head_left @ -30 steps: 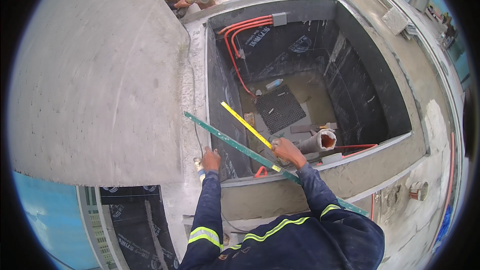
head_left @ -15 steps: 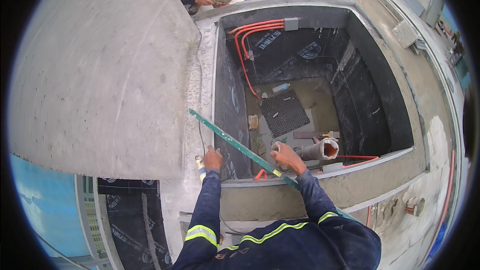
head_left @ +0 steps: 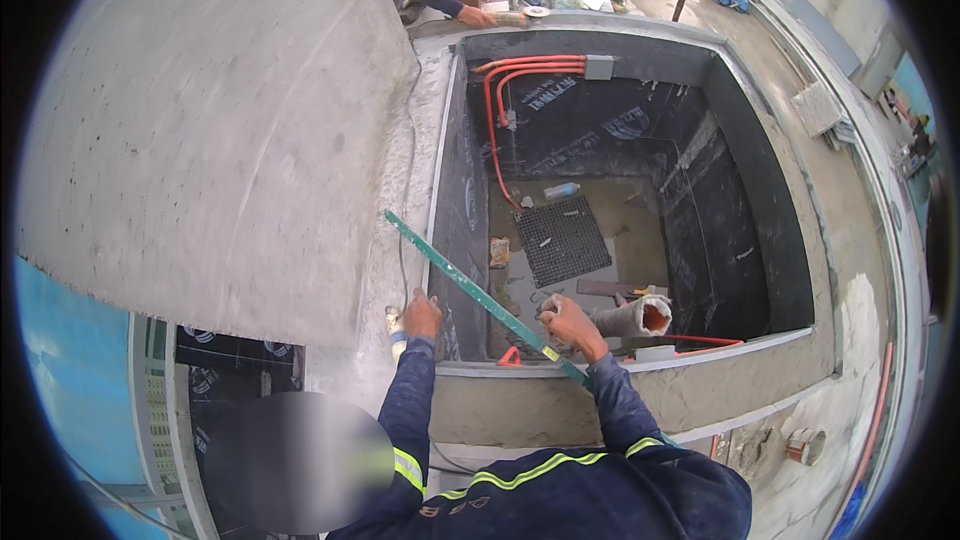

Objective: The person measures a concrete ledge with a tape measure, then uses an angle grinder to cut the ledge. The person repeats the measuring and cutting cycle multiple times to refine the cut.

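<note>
My left hand [head_left: 424, 317] is closed over the pit's left rim, near the front corner. Beside it on the ledge is a small pale cylinder [head_left: 396, 325] with a band, and whether my fingers touch it is unclear. My right hand [head_left: 576, 326] hangs above the front rim, fingers pinched together. What they hold, if anything, is too small to tell. A long green spirit level [head_left: 470, 286] slants across the pit's front-left corner, from the left ledge to beneath my right forearm. The dark-lined pit [head_left: 590, 135] lies ahead of both hands.
Inside the pit are a wrapped pipe [head_left: 632, 318], a black grid mat [head_left: 563, 240], a plastic bottle [head_left: 562, 190] and orange conduits [head_left: 491, 130]. A sloping concrete slab [head_left: 210, 130] rises at left. Past the far rim, another person's hand [head_left: 476, 17] grips what looks like a grinder [head_left: 520, 17].
The view has shifted slightly. The other person's hand and tool have moved right along the far rim. My hands and the spirit level stay in nearly the same place against the pit.
</note>
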Demonstrator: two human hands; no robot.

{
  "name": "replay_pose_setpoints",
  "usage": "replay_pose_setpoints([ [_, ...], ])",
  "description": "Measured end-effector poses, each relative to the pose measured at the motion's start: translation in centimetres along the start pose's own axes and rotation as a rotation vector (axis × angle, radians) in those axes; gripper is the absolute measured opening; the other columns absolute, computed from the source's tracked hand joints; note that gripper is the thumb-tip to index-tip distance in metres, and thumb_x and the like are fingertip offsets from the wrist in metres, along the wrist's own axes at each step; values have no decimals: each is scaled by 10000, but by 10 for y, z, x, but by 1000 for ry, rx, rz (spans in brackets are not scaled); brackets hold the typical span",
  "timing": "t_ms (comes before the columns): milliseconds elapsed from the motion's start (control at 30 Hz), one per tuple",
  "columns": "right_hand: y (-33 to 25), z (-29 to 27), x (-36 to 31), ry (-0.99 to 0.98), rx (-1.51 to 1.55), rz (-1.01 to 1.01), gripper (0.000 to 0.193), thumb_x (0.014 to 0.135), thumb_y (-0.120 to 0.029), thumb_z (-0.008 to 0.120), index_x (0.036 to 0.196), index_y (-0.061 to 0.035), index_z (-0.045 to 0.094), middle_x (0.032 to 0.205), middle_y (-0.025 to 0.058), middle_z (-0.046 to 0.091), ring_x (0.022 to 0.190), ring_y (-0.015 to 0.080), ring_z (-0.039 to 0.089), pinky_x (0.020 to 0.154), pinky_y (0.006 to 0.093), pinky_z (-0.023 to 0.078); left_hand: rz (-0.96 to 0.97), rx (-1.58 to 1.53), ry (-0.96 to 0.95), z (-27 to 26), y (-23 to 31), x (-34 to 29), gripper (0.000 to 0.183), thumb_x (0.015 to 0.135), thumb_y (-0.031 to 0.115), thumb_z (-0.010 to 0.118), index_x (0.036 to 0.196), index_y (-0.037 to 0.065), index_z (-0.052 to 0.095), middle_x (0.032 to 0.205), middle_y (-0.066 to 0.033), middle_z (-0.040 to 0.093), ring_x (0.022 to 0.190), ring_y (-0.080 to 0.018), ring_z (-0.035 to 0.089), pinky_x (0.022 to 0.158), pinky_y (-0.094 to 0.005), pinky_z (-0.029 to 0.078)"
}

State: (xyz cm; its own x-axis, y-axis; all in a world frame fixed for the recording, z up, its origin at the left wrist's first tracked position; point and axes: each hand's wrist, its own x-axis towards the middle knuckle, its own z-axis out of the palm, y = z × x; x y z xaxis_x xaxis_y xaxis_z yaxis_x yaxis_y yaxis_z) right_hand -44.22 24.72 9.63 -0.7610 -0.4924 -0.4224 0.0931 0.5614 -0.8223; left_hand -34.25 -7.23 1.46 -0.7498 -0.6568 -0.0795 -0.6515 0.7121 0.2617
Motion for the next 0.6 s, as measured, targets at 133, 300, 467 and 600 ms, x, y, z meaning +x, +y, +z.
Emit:
replay_pose_setpoints([
  [133,-1,3,-1,-16,43,10,320,833,-218,602,997,56,631,806,195,691,761,303,699,743,399,515,7,-1,29,2,-6,0,322,961,275,622,1107,2,533,925,-260,708,908,-446,695,771,-524,554],
  [300,17,6,6,39,10,-98,295,833,-186,585,996,56,632,753,178,680,672,276,676,698,390,518,-35,-35,-11,-5,5,-2,328,955,276,629,1110,3,533,940,-248,711,914,-434,700,778,-522,560],
  [467,11,8,5,24,-13,-120,304,826,-173,583,1024,49,643,765,163,684,667,255,670,663,370,520,3,-67,41,3,-10,-7,329,937,261,654,1106,6,533,940,-239,706,901,-427,702,770,-510,565],
  [600,7,9,1,-2,10,-57,298,829,-176,577,1007,53,645,772,159,685,704,254,678,682,366,521,14,-74,67,7,-16,-14,338,925,248,671,1113,7,526,934,-235,702,894,-425,701,756,-506,564],
])
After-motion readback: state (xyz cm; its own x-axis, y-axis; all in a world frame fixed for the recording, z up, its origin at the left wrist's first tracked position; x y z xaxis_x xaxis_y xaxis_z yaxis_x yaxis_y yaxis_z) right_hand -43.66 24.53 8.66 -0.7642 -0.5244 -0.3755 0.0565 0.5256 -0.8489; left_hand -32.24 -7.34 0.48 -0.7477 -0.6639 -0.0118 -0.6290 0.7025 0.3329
